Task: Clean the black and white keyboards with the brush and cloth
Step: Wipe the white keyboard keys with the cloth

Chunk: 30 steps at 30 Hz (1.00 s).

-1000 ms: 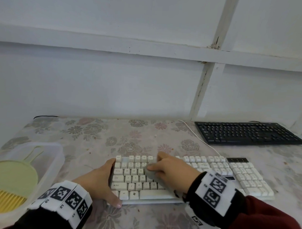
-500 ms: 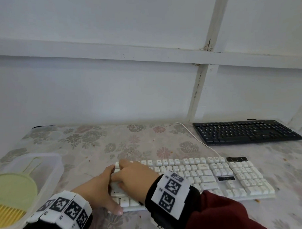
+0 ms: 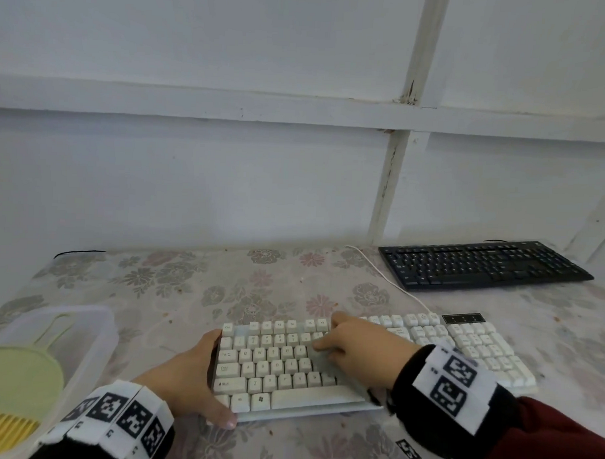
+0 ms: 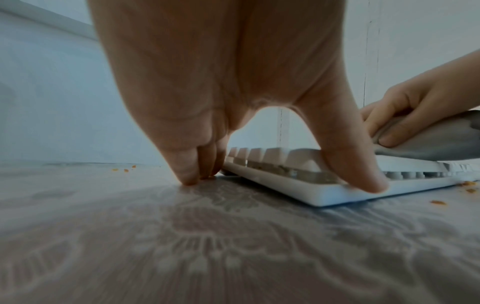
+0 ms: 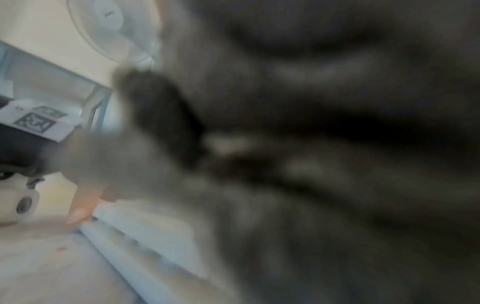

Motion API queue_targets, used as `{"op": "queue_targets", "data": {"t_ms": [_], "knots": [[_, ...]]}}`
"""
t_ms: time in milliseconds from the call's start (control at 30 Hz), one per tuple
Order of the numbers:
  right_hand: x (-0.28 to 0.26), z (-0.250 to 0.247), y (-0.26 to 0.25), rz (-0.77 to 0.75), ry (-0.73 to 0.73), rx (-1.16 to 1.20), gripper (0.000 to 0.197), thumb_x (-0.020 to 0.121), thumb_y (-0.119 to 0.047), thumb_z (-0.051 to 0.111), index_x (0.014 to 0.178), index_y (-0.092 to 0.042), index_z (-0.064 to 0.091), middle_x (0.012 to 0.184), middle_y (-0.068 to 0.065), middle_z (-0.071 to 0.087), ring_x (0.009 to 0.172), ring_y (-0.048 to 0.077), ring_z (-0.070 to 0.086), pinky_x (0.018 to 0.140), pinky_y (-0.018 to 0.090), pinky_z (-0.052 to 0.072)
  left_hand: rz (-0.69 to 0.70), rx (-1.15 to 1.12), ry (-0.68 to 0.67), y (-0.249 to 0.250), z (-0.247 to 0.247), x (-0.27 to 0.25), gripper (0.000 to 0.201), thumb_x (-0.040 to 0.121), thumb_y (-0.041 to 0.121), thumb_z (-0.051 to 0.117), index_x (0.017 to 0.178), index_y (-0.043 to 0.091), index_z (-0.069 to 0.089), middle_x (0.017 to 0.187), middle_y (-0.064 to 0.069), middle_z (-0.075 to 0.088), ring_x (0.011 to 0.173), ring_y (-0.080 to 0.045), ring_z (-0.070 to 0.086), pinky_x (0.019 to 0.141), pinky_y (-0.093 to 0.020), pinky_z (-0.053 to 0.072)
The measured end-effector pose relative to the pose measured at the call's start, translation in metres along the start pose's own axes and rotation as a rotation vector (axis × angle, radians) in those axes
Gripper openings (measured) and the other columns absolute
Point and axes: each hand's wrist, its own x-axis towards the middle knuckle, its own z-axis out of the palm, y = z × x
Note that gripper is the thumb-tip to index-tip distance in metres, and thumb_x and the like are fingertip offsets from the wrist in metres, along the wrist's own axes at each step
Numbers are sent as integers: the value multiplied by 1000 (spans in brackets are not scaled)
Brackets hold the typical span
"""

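The right hand point(image 3: 362, 351) lies on the middle keys of the white keyboard point(image 3: 275, 365), fingers curled over a grey cloth point(image 3: 322, 362) and pressing it onto the keys. From the head camera only a small grey patch of cloth shows under the fingers. The left wrist view shows more: the cloth point(image 4: 426, 144) is a folded wad, with the right hand point(image 4: 415, 107) gripping it, thumb tucked against its side. The right wrist view is nearly filled by the blurred grey cloth point(image 5: 311, 164), so it tells nothing of the fingers.

The left hand point(image 3: 186, 379) steadies the left end of the white keyboard. The left wrist camera shows it spread: the thumb rests on the near edge of the keyboard point(image 4: 298, 185) while the fingers point(image 4: 192, 164), held together, stand on the table point(image 4: 207, 246) just beside the keyboard's left end. It holds nothing.

Orange crumbs point(image 4: 437, 202), which the head view barely shows, lie on the flowered table beside the keyboard.

The black keyboard point(image 3: 481, 264) lies at the far right, against the wall, well apart from the hands. A white cable point(image 3: 388, 280) runs from the white keyboard toward the wall. At the near left, a clear plastic tub point(image 3: 98, 332) holds the green brush point(image 3: 18, 380) with yellow bristles.
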Motion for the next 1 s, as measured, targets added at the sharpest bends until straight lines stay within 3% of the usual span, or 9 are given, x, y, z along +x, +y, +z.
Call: {"op": "queue_targets", "data": {"t_ms": [167,333,533,667,733,833,867,967,1000], "knots": [[-5,-8,12,23,61,55,30,98,-17,43,118,-18,65,94,-3,37,87,18,49,62,11,30,8,-38,-26,1,-2,-4,143,30,53,85,145,27,4,111,31,40,97,12,45,72,-2,39],[-14,11,23,34,104,52,28,99,-24,42,108,-15,66,94,1,39,80,19,48,59,14,27,14,-48,-22,1,-1,-3,138,35,48,85,145,27,4,111,30,39,96,14,43,71,0,37],[-36,6,62,185,131,127,30,98,-30,44,115,-16,64,94,-1,45,86,16,51,73,21,35,20,-61,-55,-4,-1,0,150,24,57,85,146,27,3,120,26,40,113,1,44,88,-12,36],[-50,-3,78,225,114,128,29,98,-28,45,118,-25,65,99,-1,48,90,14,52,83,21,39,19,-47,-54,-3,-2,-1,151,20,60,82,145,28,3,119,27,40,109,3,45,84,-8,36],[-52,-8,84,266,88,127,27,97,-25,47,115,-25,67,98,-3,48,89,11,53,80,17,39,15,-28,-47,-3,-1,-1,154,18,63,81,145,28,3,120,26,41,113,1,45,90,-13,37],[-48,-21,82,292,51,83,27,96,-21,49,113,-23,69,85,-16,40,78,-1,45,69,11,36,-2,-9,-31,-4,0,1,147,30,54,89,145,28,2,118,26,42,113,-1,46,90,-15,37],[-45,-26,75,280,47,87,27,96,-23,50,117,-24,67,85,-18,42,79,-1,47,71,11,38,-7,-7,-23,-4,0,1,141,38,46,92,146,28,2,117,26,42,112,-1,46,90,-15,38],[-28,-30,45,170,48,131,31,96,-25,49,125,-28,61,94,-21,41,97,11,48,99,23,38,-13,-10,-13,-4,1,3,137,44,38,92,146,27,2,118,25,42,113,-2,46,92,-16,38],[-20,-27,34,120,53,134,32,96,-26,48,126,-29,60,90,-20,37,97,11,45,96,22,37,-15,-9,-10,-5,1,3,134,47,36,92,146,27,2,118,25,42,112,-1,47,91,-15,38]]}}
